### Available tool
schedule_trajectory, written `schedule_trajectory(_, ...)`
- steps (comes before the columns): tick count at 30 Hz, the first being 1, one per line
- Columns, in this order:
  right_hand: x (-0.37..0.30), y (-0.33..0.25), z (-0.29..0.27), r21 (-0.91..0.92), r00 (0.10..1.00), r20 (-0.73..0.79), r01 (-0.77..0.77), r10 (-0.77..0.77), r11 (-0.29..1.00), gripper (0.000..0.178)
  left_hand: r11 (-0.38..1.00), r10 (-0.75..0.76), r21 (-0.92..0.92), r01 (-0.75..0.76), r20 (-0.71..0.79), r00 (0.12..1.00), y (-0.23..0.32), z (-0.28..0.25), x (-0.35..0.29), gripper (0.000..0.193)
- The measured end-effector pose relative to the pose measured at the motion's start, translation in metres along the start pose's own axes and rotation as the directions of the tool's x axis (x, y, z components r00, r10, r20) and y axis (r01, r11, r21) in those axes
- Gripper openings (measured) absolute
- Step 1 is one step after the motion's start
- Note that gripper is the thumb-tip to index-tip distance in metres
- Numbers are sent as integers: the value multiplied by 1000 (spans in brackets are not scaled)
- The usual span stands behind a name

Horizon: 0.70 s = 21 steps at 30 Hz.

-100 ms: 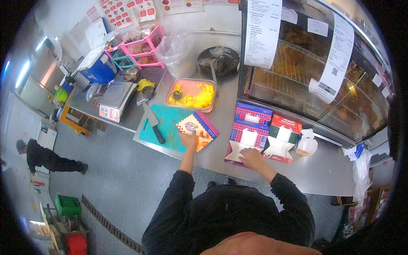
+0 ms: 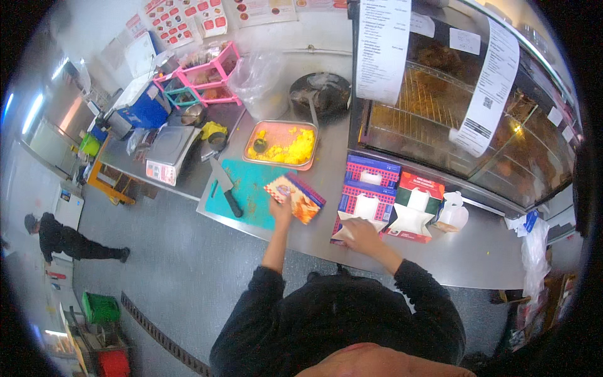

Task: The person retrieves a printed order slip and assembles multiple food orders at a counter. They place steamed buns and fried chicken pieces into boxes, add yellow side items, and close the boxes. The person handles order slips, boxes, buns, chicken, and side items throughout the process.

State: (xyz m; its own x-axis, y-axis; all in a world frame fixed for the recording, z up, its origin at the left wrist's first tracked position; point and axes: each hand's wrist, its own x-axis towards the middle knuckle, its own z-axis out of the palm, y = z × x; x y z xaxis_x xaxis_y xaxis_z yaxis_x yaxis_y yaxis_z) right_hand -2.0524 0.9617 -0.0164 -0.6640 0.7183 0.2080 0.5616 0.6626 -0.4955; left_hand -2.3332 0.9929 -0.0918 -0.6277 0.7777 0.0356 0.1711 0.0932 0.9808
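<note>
My left hand [image 2: 282, 212] grips a takeaway box [image 2: 299, 196] printed with a food picture and a blue checked side, tilted above the edge of a teal cutting board [image 2: 259, 173]. At the front of the row of boxes, my right hand [image 2: 364, 237] has its fingers closed round the near end of an open blue-and-pink checked takeaway box [image 2: 366, 204]; part of that end is hidden by the hand. Beside it stand a red-and-green box [image 2: 414, 204] and a white carton [image 2: 452, 212]. A dark-handled knife [image 2: 227, 188] lies on the board.
A tray of yellow food pieces [image 2: 289, 141] with a small cup sits behind the board. A black pan [image 2: 336, 94] and a glass display cabinet [image 2: 433, 94] stand farther back. A scale [image 2: 171, 147] is at left. Another person [image 2: 75, 239] stands far left.
The box in my left hand has tipped, so its printed top looks narrower. My right hand has shifted slightly left over the near end of the checked box.
</note>
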Motion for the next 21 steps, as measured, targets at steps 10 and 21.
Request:
schedule_trajectory(10,69,-72,25,484,993,-114,32,27,875,49,718,563,424,-552,113,819,112,-36,-89,56)
schedule_trajectory(21,73,-59,4,776,781,610,-623,-130,-99,55,893,233,-423,-152,147,961,72,-63,-73,67)
